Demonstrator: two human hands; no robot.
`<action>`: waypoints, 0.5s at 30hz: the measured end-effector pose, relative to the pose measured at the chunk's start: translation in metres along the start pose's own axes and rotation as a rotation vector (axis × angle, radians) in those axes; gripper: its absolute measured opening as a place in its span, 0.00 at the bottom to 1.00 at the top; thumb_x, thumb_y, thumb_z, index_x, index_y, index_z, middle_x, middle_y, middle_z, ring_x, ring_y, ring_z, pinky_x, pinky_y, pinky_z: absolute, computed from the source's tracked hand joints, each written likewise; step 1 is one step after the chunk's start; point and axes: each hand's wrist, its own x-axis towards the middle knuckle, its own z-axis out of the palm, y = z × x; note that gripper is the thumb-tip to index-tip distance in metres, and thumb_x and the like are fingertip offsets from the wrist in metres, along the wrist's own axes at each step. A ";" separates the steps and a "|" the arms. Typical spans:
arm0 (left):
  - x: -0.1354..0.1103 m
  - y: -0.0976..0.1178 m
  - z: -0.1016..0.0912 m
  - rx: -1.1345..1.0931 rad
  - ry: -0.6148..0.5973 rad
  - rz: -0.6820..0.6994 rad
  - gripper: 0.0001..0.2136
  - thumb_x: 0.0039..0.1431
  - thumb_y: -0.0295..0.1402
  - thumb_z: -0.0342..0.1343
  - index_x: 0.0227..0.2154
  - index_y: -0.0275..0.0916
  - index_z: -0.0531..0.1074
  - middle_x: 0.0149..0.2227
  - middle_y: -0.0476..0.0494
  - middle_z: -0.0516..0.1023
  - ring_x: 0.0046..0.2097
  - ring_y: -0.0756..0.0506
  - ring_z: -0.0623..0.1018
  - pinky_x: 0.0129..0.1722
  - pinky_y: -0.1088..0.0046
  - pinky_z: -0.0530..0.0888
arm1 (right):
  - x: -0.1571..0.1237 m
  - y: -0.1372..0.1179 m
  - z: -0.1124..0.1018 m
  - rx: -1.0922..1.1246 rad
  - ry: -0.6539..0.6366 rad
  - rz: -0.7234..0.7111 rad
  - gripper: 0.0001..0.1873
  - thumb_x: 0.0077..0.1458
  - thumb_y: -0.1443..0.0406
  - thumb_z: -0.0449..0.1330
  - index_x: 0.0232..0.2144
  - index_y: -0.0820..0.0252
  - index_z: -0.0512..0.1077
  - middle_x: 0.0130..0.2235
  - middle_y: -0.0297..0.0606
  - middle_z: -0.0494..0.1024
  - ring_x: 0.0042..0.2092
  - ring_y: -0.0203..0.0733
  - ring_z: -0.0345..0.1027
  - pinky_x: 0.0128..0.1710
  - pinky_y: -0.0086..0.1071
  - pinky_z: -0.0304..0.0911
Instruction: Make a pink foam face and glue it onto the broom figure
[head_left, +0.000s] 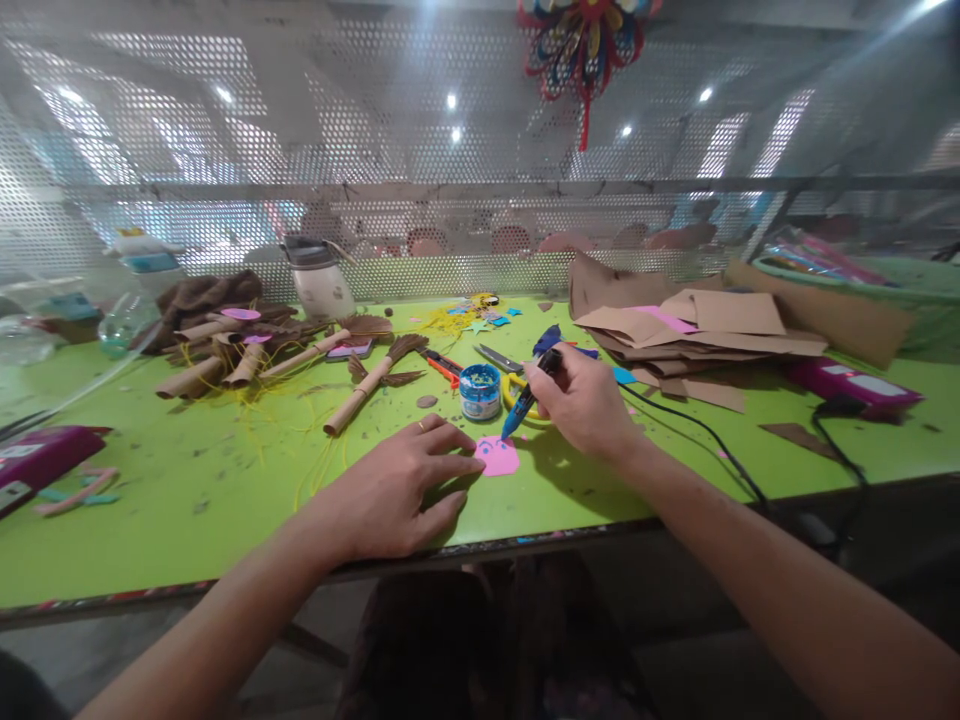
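Gripping a blue marker (pixel 517 411) between thumb and fingers, a person's right hand (pixel 592 398) holds the tip at the upper edge of a small pink paper piece (pixel 500 462); whether tip and paper touch is hard to tell. Blue eye-like marks show on the piece, which lies near the front of a green table (pixel 225 540), between the two hands. The left hand (pixel 405 485) rests low on the tabletop, fingers loosely spread, fingertips at the paper's left edge. Just beyond stands a blue-stained jar (pixel 480 393), with yellow-handled scissors (pixel 501 360) beside it, partly hidden by the right hand. Brown paper rolls (pixel 365 395) lie among yellow strands (pixel 255 425) at left, while folded brown paper (pixel 705 315) is heaped at right. A perforated screen (pixel 375 130) rises behind.
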 end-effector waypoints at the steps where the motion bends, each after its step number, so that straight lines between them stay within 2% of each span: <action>1: 0.000 0.000 0.000 0.000 0.001 0.001 0.15 0.60 0.31 0.50 0.48 0.41 0.75 0.50 0.40 0.73 0.50 0.39 0.72 0.53 0.57 0.69 | 0.000 0.000 0.000 -0.010 0.003 -0.001 0.15 0.57 0.57 0.56 0.22 0.56 0.60 0.18 0.28 0.65 0.22 0.33 0.58 0.24 0.29 0.53; 15: 0.001 -0.002 0.001 0.005 -0.015 0.002 0.16 0.61 0.31 0.49 0.49 0.40 0.74 0.51 0.40 0.73 0.51 0.39 0.71 0.54 0.56 0.68 | 0.001 0.000 -0.001 0.006 0.010 0.039 0.14 0.56 0.57 0.56 0.23 0.56 0.61 0.18 0.28 0.65 0.21 0.34 0.59 0.24 0.29 0.51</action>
